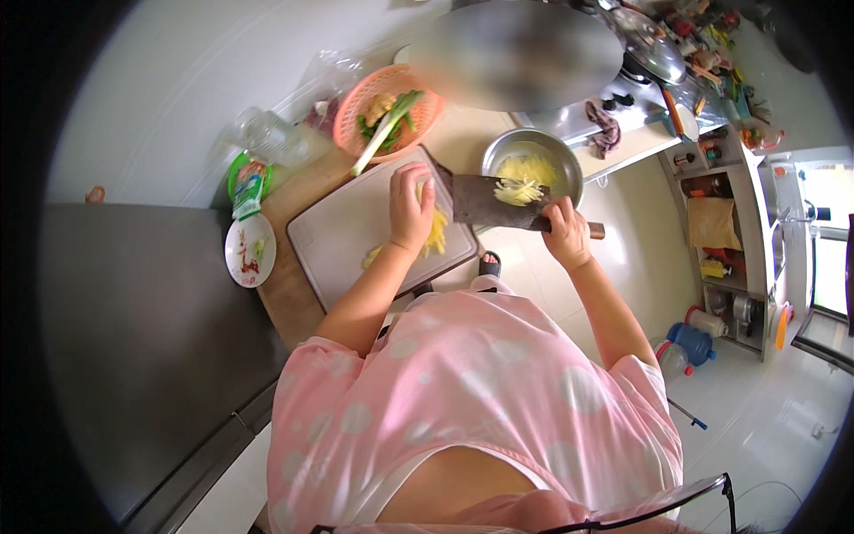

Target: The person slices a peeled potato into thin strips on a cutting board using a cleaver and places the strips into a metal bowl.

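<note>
My right hand (567, 233) grips the wooden handle of a dark cleaver (484, 203). Pale yellow vegetable shreds (519, 191) lie on the blade, which overlaps the near side of a steel bowl (492, 148). More shreds (534, 167) are inside that bowl. My left hand (411, 210) is over the cutting board (333, 233), by a heap of yellow shreds (437, 233); its fingers are extended close together, and whether its palm touches the heap is hidden. A few pale pieces (371, 257) lie on the board, left of my wrist.
An orange plastic basket (343, 120) holding a leek (383, 133), greens and ginger stands behind the board. Left are a white plate (233, 257) with chopped bits and a clear plastic container (273, 137). A crumpled cloth (604, 130) lies on the right counter.
</note>
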`<state>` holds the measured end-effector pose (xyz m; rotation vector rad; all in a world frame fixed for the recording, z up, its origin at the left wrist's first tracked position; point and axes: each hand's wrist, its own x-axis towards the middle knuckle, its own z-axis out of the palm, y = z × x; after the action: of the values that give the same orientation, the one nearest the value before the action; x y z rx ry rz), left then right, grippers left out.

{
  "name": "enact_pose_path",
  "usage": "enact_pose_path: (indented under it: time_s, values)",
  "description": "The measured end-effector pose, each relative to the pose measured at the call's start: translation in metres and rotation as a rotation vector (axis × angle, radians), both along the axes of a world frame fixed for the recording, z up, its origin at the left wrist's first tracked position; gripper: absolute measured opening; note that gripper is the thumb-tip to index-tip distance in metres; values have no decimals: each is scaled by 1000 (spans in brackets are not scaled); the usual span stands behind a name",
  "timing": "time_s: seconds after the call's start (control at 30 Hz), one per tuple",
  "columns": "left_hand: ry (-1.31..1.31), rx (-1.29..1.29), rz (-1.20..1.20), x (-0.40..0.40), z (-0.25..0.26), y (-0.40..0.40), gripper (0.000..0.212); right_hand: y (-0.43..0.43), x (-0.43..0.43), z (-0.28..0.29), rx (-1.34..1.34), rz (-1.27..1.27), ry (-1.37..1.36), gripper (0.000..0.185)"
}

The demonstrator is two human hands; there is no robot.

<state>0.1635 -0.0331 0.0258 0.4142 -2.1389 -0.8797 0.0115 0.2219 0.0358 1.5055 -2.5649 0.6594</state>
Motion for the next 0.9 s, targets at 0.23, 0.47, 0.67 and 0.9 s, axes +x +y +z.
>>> enact_pose_path:
  time_s: [0.23, 0.47, 0.67, 0.9]
  values:
    - [-290, -335, -529, -108, -1, 71, 67, 29, -49, -22, -34, 176, 97, 19]
    - [-421, -428, -649, -156, -42, 86, 75, 44, -74, -19, -6, 283, 120, 10]
    - [-396, -414, -564, -193, -67, 81, 64, 50, -81, -15, 10, 337, 114, 10]
    - [-711, -202, -527, -212, -68, 50, 16, 63, -76, -11, 3, 371, 45, 10]
